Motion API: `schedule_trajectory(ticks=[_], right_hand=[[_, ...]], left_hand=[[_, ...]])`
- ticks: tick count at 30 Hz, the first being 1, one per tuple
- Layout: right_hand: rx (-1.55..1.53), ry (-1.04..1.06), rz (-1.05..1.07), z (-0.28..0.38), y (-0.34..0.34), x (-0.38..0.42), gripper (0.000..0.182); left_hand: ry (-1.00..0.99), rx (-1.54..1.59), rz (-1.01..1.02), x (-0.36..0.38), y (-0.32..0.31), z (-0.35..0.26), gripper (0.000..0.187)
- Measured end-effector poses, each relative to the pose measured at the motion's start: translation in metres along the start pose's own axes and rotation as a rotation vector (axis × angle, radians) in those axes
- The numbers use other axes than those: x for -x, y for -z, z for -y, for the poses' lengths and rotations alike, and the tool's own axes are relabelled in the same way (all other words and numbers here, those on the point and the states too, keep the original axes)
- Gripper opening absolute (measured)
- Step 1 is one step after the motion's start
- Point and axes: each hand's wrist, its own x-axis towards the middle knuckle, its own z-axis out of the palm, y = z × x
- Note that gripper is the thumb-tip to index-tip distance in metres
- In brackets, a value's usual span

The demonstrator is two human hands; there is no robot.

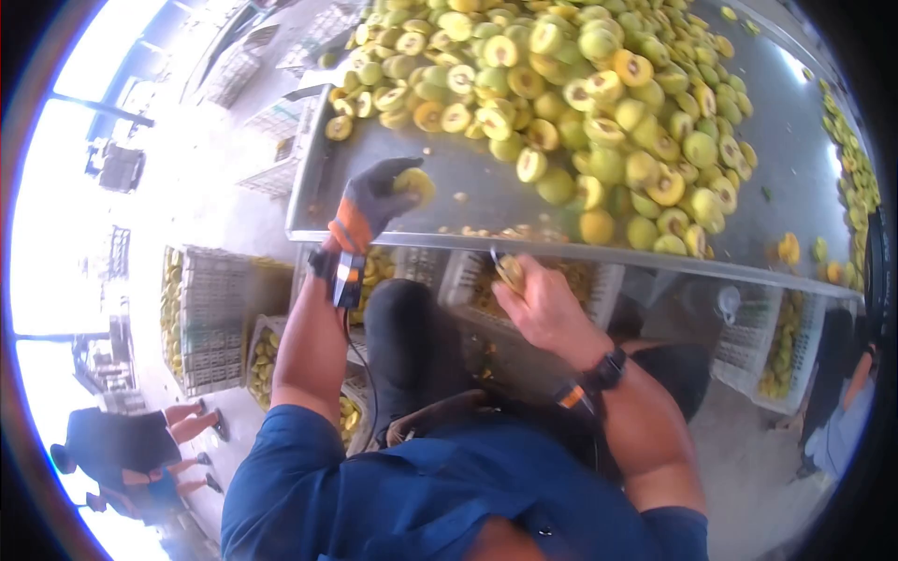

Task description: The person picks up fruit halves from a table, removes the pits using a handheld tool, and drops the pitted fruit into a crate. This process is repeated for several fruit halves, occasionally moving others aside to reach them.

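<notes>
My left hand, in a grey and orange glove, is closed around a yellow-green stone fruit above the near left part of the metal table. My bare right hand grips a short tool with a yellowish handle and a small metal tip, just off the table's front edge. The tool's exact kind is not clear. A big heap of yellow-green fruit, many pieces halved with brown centres showing, covers the back and middle of the table. Small pale bits lie along the near edge.
A raised metal rim runs along the table front. Below it stands a crate with small brownish pieces. More fruit crates stand at left and right. People are at lower left; another person is at right.
</notes>
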Motion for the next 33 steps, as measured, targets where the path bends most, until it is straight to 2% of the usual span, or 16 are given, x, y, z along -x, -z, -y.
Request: schedule_trajectory(ticks=[1,4,6,7,8,10,11,13,16,19,22,25,28,31,33], right_hand=[[-0.036,0.044,-0.073,0.0,-0.001,-0.002,0.027],[-0.226,0.107,-0.221,-0.003,0.003,-0.006,0.029],[-0.393,0.113,-0.264,0.003,0.009,-0.005,0.028],[-0.353,0.072,-0.249,-0.005,0.017,-0.005,0.027],[-0.315,0.034,-0.232,-0.007,0.026,-0.006,0.027],[-0.655,-0.22,-0.171,-0.004,0.038,-0.001,0.028],[-0.65,-0.221,-0.196,-0.004,0.039,0.0,0.028],[-0.637,-0.216,-0.242,-0.005,0.042,-0.001,0.029],[-0.113,0.143,-0.505,0.0,0.041,0.007,0.028],[-0.026,0.015,-0.292,0.004,0.052,0.016,0.029],[-0.009,0.049,-0.275,0.004,0.045,0.015,0.029],[0.083,0.059,-0.245,-0.003,0.041,0.011,0.03],[0.074,0.156,-0.247,-0.007,0.028,0.006,0.033],[-0.11,-0.01,0.023,0.006,0.038,0.002,0.035],[0.108,0.058,-0.163,-0.007,0.024,0.003,0.032]], left_hand=[[-0.125,0.021,0.048,0.006,-0.021,-0.01,0.046],[-0.238,0.064,0.231,0.016,-0.071,-0.029,0.06],[-0.26,0.179,0.234,0.023,-0.105,-0.042,0.054],[-0.271,0.23,0.231,0.025,-0.113,-0.049,0.051],[-0.261,0.187,0.288,0.022,-0.113,-0.057,0.059],[-0.175,0.428,0.347,0.028,-0.123,-0.076,0.064],[-0.129,0.549,0.371,0.03,-0.129,-0.083,0.067],[-0.113,0.601,0.322,0.029,-0.145,-0.074,0.069],[-0.062,0.653,0.265,0.031,-0.152,-0.07,0.068],[-0.014,0.559,0.228,0.03,-0.15,-0.07,0.071],[-0.155,0.489,0.158,0.027,-0.153,-0.061,0.069],[-0.139,0.433,0.163,0.028,-0.154,-0.067,0.067],[-0.214,0.356,0.141,0.025,-0.159,-0.048,0.067],[-0.267,0.147,0.107,0.028,-0.148,-0.053,0.065],[-0.307,0.077,0.036,0.03,-0.154,-0.053,0.063]])
